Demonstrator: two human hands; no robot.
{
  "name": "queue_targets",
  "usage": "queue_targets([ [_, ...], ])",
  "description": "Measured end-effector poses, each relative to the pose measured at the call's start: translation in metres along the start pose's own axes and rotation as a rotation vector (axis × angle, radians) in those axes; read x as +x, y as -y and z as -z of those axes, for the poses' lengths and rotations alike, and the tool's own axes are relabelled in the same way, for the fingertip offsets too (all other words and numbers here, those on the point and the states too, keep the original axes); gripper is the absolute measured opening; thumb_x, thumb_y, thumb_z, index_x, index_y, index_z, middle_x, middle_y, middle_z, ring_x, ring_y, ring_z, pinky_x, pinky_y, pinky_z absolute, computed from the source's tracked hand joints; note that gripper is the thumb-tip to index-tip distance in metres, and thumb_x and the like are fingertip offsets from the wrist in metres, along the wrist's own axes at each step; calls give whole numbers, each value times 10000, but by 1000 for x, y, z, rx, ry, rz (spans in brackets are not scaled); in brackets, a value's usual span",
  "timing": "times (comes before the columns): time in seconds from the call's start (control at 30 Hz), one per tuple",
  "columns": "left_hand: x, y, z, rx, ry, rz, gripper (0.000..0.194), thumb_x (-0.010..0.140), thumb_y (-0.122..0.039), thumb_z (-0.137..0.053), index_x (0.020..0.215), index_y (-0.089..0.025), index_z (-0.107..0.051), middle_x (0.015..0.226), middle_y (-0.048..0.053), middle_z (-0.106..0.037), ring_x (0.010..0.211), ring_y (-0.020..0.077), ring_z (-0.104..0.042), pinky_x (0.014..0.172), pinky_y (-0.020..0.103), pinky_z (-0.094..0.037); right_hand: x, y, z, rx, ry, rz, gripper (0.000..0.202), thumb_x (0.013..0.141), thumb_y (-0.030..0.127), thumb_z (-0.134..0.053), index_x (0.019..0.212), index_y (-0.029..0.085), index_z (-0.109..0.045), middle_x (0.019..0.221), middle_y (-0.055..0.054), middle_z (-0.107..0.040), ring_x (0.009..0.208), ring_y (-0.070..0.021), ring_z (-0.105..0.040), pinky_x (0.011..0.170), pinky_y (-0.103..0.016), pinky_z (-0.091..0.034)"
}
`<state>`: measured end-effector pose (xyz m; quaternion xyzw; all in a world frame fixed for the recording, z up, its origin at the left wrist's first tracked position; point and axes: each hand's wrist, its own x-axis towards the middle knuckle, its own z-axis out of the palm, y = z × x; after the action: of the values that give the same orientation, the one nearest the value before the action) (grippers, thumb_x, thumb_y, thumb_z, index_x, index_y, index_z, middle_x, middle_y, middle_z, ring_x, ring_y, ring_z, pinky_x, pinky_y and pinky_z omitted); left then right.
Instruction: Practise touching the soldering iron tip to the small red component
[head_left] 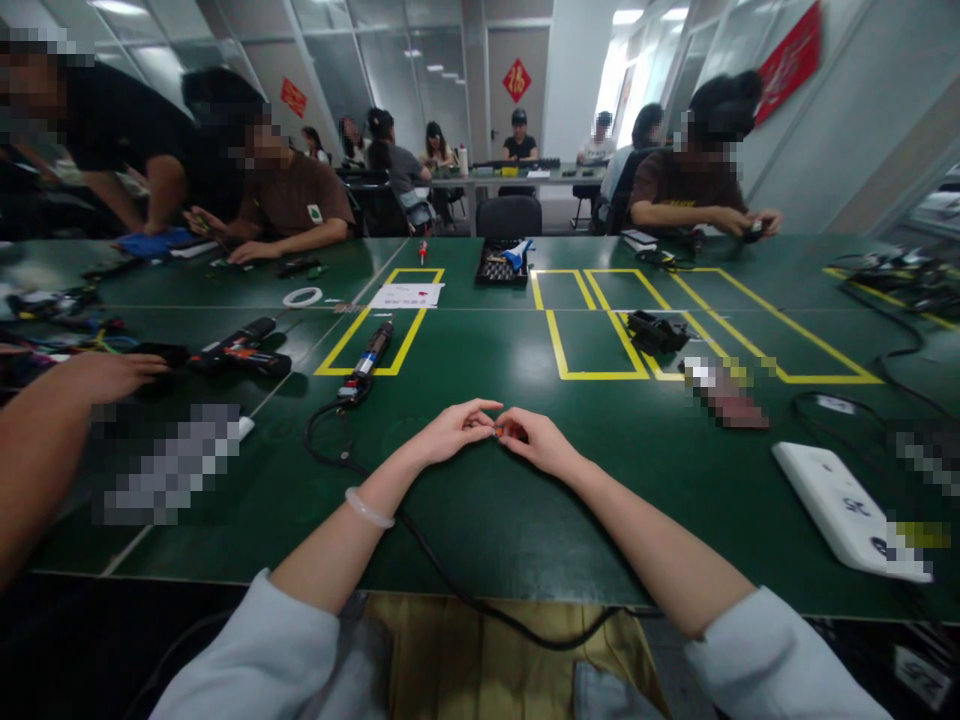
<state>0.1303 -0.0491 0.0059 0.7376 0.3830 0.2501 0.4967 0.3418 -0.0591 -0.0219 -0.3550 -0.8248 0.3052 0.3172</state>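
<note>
Above the green table [465, 520], my two hands meet at the fingertips in front of me. My right hand [538, 440] pinches a tiny orange piece [499, 433], its fingers curled round. From the other side, the thumb of my left hand [454, 430] reaches that piece, while its index finger stretches out above. The piece is too small, and too much covered by fingers, to name its kind. Left of my hands lies an electric screwdriver [367, 362] with a black cable [442, 570] running towards me and over the table edge.
Yellow tape [600, 376] marks rectangles on the table. A black bracket-like part [657, 332] lies to the right, a white power bank-like box [840, 510] nearer. Far ahead is a black tray [491, 268]. At left, a co-worker's hand [112, 375] is beside a cordless drill [244, 350].
</note>
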Motion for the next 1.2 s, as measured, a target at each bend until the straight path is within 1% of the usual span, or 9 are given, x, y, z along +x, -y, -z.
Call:
queue_targets([
  [0.2,1,1,-3,-27,4,8,521,848,-364,-612,1306,-144,-496,963,73,-671,858,165,-620,779,293,-474,0,2,0,14,-1,-12,151,848,228,-609,988,187,-568,811,5,-612,676,-120,-542,651,-236,-422],
  [0.33,1,3,-4,3,-12,-23,482,890,-366,-548,1312,-142,-486,895,50,-663,805,150,-616,756,284,-475,1,-2,-2,100,-16,-59,140,868,269,-590,972,179,-562,763,14,-589,652,-116,-530,629,-230,-413],
  [0.5,-2,-5,-9,169,-92,-98,385,877,-368,-573,1213,-188,-522,962,37,-675,847,150,-633,776,275,-483,3,-6,-1,257,-55,-152,220,912,386,-530,923,169,-566,739,5,-606,646,-119,-542,609,-229,-409],
  [0.63,-4,-13,-14,321,-120,-138,221,886,-332,-557,1068,-207,-569,937,16,-673,866,151,-636,797,267,-479,3,-7,-1,243,-48,-169,311,955,416,-438,806,174,-565,690,4,-606,635,-117,-546,641,-242,-413],
  [0.67,-4,-14,-14,340,-120,-136,197,898,-332,-538,1046,-208,-577,929,13,-673,861,150,-637,793,264,-478,3,-7,-1,245,-51,-166,307,955,418,-436,810,177,-560,688,7,-601,633,-116,-545,641,-242,-413],
  [0.8,-4,-14,-12,357,-139,-126,198,912,-348,-513,1013,-198,-594,935,19,-678,856,151,-642,783,260,-478,2,-6,-3,317,-97,-133,253,878,400,-580,1010,194,-513,751,24,-595,631,-110,-534,606,-228,-410],
  [1.0,-5,-14,-7,397,-100,-106,273,927,-413,-477,1036,-199,-607,922,18,-686,841,154,-641,770,261,-476,2,-5,-2,280,-74,-100,171,867,326,-572,951,181,-537,788,6,-601,642,-104,-527,603,-226,-408],
  [1.1,-4,-10,8,512,-217,-74,352,953,-436,-409,1171,-208,-567,992,29,-686,906,169,-638,826,288,-475,1,-2,1,261,-79,-120,147,851,300,-576,927,181,-536,732,23,-573,617,-102,-510,595,-226,-404],
  [1.2,-7,3,40,787,-496,-2,408,952,-426,-398,1257,-193,-534,1207,85,-619,1121,226,-568,971,362,-425,1,1,3,244,-72,-133,128,828,275,-586,900,181,-537,709,30,-559,613,-101,-503,594,-226,-400],
])
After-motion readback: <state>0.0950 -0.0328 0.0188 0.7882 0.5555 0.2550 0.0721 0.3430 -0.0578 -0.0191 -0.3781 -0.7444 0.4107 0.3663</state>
